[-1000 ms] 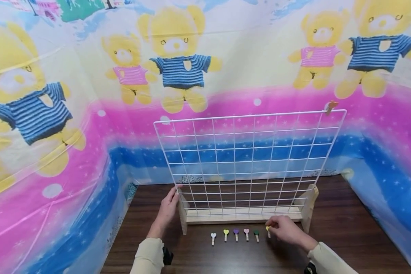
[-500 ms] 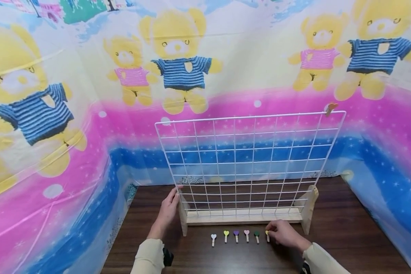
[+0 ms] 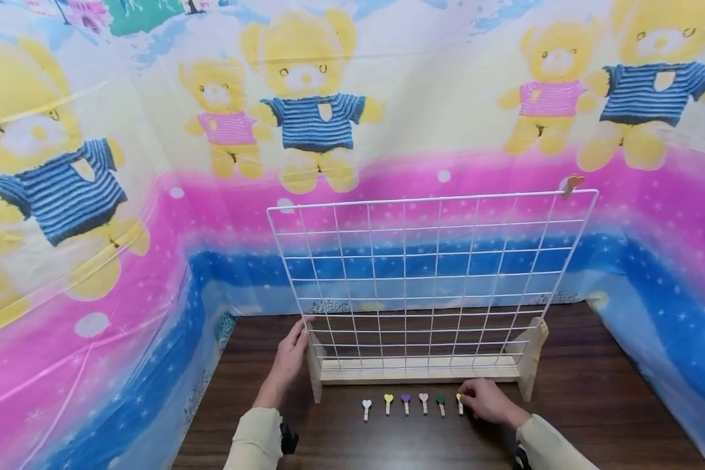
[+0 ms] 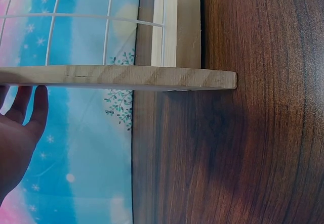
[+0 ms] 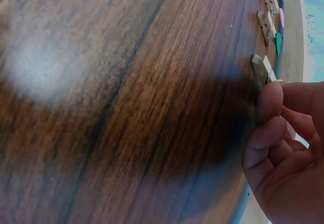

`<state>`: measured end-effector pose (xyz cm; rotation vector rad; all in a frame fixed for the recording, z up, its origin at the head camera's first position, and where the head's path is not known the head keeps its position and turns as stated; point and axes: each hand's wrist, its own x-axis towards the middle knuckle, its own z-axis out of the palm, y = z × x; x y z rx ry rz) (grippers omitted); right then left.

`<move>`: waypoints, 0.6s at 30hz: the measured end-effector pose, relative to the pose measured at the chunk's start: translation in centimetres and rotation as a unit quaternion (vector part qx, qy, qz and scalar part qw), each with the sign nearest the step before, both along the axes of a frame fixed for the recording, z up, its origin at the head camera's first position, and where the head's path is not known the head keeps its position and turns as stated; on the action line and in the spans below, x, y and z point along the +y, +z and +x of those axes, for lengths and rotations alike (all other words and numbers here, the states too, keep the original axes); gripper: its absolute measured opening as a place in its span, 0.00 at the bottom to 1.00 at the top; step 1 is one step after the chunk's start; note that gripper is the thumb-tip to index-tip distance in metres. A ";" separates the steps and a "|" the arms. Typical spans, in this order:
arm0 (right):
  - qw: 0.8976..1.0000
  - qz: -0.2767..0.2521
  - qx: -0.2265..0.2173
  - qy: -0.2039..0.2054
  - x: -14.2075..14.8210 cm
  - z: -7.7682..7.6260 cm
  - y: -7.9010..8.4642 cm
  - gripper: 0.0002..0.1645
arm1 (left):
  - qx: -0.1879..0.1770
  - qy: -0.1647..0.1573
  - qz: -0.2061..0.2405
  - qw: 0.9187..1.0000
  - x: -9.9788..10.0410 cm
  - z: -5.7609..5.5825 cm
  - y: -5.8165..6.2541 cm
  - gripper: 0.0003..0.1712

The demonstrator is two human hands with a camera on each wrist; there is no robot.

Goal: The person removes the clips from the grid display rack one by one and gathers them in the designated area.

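Note:
At the row's right end, my right hand (image 3: pixel 490 400) pinches a small wooden clothespin with a yellow heart (image 3: pixel 460 406) between thumb and index finger. In the right wrist view, this clothespin (image 5: pixel 262 70) points its bare wooden legs away from the fingertips, low at the table. My left hand (image 3: pixel 290 356) rests its fingers against the outer side of the wooden stand's left upright (image 3: pixel 314 365); in the left wrist view, the fingertips touch that upright (image 4: pixel 121 76) with the fingers fairly straight. The stand holds up a white wire grid (image 3: pixel 435 279).
Left of the held one lie clothespins with hearts: green (image 3: pixel 441 406), pink (image 3: pixel 424 403), purple (image 3: pixel 406 403), yellow (image 3: pixel 388 403) and white (image 3: pixel 367 410). An orange-brown clothespin (image 3: pixel 572 184) sits on the grid's top right wire. A bear-print cloth (image 3: pixel 423 98) surrounds the dark wooden table (image 3: pixel 611 385).
My right hand has shifted slightly left and down at the yellow heart clothespin, which now stands straighter in line with the row. The left hand has stayed at the upright.

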<state>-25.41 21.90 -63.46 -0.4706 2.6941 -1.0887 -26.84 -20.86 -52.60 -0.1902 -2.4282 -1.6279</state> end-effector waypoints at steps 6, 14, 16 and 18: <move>1.000 0.007 0.007 0.006 -0.1 -0.3 -0.1 0.03 | 0.002 -0.010 -0.004 1.000 0.6 1.3 2.6 0.18; 0.995 0.061 0.072 0.009 -0.2 -0.4 -0.4 0.05 | -0.001 -0.009 0.004 1.000 1.2 2.1 3.8 0.19; 0.992 0.083 0.100 0.007 -0.2 -0.5 -0.4 0.04 | -0.001 -0.009 0.006 1.000 1.2 2.1 3.8 0.19; 0.990 0.091 0.111 0.001 -0.2 -0.4 -0.3 0.03 | 0.001 -0.009 0.008 1.000 1.1 2.1 3.7 0.19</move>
